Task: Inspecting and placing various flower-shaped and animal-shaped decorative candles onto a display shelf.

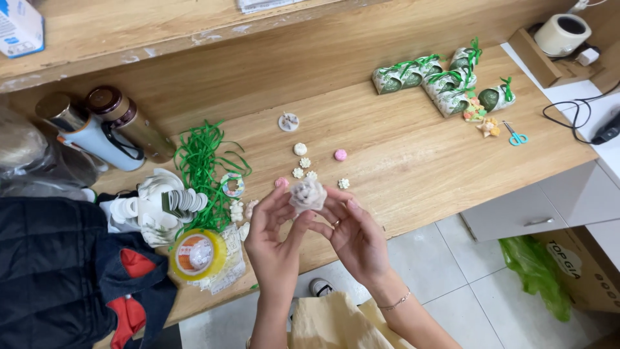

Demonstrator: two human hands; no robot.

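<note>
I'm looking down at both hands raised just off the near edge of the tabletop (413, 155). My left hand (274, 242) and right hand (354, 236) share one small pale flower-shaped piece (308, 194). Each grip is pinched on it from its own side, fingertips closed round the rim, the piece clear of the wood.

Just beyond it lie loose little flower pieces (303, 163), white ones and a pink one (340, 154), scattered but near. To the left sits a tangle of green ribbon (203, 165), a yellow tape roll (197, 254) and a stack of white discs (184, 201). Far right, wrapped green-tied packets (445, 77) line up, small blue scissors (516, 137) beside them.

I judge this as the working or shaping step on that one piece. The next move would need a light, steady pinch, since it looks soft and easily squashed.
</note>
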